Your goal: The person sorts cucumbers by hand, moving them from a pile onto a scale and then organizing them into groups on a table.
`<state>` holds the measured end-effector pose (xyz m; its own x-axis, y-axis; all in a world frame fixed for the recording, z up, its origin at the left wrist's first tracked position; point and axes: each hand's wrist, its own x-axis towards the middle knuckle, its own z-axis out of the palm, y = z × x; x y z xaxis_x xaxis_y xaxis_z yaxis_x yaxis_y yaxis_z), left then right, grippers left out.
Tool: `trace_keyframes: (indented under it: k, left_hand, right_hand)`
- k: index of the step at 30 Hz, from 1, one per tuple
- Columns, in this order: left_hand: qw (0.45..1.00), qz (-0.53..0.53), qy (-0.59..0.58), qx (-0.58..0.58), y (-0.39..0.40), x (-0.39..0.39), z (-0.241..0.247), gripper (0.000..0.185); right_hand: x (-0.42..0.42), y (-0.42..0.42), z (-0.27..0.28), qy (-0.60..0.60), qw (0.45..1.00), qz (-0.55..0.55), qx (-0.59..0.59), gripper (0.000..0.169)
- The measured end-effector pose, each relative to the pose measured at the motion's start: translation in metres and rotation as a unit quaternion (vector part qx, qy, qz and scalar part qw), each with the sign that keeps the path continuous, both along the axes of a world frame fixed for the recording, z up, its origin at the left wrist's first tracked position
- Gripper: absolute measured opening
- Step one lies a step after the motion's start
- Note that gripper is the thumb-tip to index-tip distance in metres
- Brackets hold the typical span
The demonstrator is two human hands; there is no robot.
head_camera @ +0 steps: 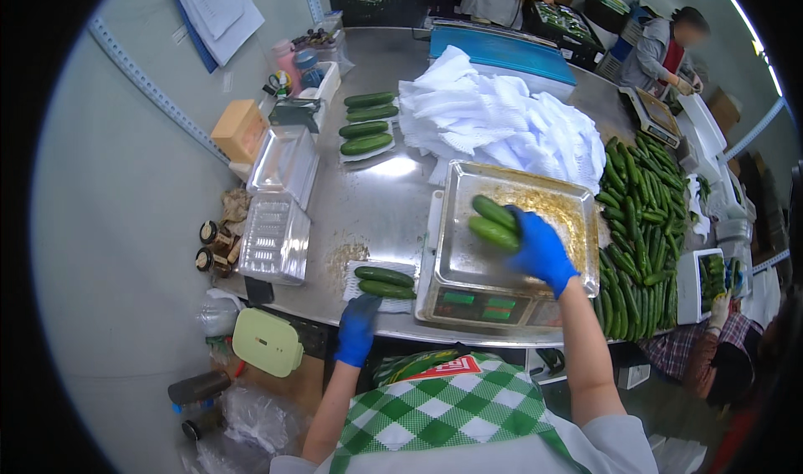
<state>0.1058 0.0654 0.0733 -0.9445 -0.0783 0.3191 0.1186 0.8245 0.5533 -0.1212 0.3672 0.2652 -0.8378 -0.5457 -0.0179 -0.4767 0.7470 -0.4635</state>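
Observation:
My right hand (541, 253), in a blue glove, grips two cucumbers (494, 232) over the metal pan (461, 207) of a weighing scale (483, 306). The pan is stained yellowish brown. To the left of the scale, two more cucumbers (384, 282) lie side by side on a white foam net (352, 292). My left hand (359, 331), also blue-gloved, is at the near edge of this net, close to the lower cucumber. Its fingertips are dark and blurred, so contact is unclear. Farther back, cucumber pairs (366, 143) rest on white nets.
White foam nets (502, 110) are heaped behind the scale. Many loose cucumbers (643, 236) cover the table's right side. Clear plastic trays (274, 239) are stacked at left. Co-workers (655, 57) handle things at the far right, and another person (709, 355) works at near right.

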Motion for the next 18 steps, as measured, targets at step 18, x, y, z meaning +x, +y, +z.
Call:
trace_keyframes:
  k: [18]
  left_hand:
    - [1.0,0.018,0.019,0.014,-0.003,0.011,0.014,0.026]
  right_hand:
    - [0.09,-0.188,-0.135,-0.003,0.982,0.188,0.006,0.054]
